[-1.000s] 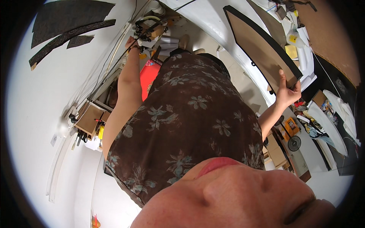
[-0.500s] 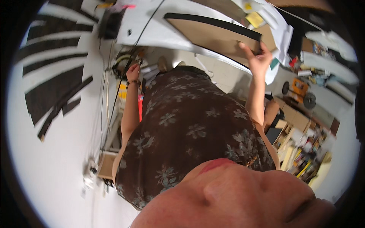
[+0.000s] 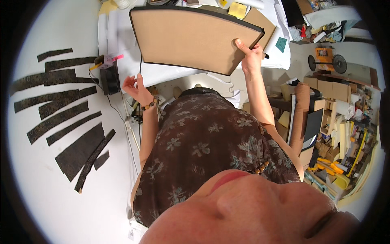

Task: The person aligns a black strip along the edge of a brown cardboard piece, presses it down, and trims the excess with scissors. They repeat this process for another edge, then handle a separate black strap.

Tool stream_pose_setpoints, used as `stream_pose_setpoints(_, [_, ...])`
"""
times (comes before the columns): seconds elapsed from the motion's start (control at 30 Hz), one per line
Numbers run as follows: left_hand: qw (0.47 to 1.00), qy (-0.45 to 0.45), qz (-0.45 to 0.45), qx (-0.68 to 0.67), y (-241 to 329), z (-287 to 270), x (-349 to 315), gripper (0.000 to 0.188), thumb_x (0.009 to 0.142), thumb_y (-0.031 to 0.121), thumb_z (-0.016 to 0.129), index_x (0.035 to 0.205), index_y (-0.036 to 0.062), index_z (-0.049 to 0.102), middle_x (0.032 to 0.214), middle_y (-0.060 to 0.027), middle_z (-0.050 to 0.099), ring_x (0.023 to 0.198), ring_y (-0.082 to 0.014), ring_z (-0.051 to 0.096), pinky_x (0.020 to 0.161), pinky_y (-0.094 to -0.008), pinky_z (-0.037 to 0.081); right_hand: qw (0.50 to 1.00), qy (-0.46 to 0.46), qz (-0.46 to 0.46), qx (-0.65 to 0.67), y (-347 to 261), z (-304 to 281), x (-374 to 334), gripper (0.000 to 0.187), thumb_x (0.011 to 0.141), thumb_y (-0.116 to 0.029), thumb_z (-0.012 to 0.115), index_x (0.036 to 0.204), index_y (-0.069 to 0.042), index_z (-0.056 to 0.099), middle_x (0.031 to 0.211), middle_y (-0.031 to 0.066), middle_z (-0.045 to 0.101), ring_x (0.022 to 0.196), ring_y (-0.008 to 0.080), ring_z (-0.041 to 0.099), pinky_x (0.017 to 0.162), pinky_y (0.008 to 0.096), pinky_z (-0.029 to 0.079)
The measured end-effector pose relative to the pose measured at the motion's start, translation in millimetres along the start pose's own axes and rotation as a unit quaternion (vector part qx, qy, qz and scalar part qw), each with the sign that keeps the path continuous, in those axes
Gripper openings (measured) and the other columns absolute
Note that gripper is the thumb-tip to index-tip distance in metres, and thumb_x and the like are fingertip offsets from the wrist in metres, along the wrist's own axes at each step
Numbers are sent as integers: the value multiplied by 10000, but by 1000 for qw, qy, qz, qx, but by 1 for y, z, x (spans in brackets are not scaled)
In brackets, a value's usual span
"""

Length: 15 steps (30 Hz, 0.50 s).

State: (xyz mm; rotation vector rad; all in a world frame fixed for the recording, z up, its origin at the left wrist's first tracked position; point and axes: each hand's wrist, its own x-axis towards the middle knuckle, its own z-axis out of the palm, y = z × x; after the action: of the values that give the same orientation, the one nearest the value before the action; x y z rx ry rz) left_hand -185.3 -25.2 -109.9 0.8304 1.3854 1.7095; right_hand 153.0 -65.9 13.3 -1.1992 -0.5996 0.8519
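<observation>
A flat tan board with black edging (image 3: 187, 40) is tilted up over the white-covered table, its tan face toward me. My right hand (image 3: 250, 57) grips its right end, thumb on the tan face and the other fingers behind the edge, mostly hidden. To the board's lower left, my left hand (image 3: 137, 90) hangs in the air with its fingers loosely curled and apart, holding nothing. A beaded bracelet (image 3: 149, 105) circles that wrist.
The white-covered table (image 3: 162, 72) has a yellow pad (image 3: 237, 10) and a green card (image 3: 281, 44) on it. Dark strips (image 3: 61, 97) cling to the left wall. An orange object with black wheels (image 3: 325, 61) and a brown roll (image 3: 300, 114) stand at the right.
My right hand has moved left and tipped the board up, so more of its tan face shows. My left hand has come forward and its fingers have opened.
</observation>
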Motion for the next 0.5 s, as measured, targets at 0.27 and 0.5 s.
stream_pose_setpoints(0.27, [873,-347,-227,-255,18,64,-27,640,908,-5,561,1459,96,253,1394,-141,443,1331,-264,393,1115,-470,316,987,30,20,157,22,-2,8,351,808,-53,743,1125,7,604,1058,80,671,982,192,644,923,339,493])
stream_pose_setpoints(0.5, [879,-308,-218,-291,37,112,-36,432,865,-32,585,1288,-12,496,1272,-113,553,1199,-241,517,1054,-415,389,966,6,24,258,31,25,2,431,785,-113,789,1155,-2,599,1094,85,669,1002,190,638,911,336,499])
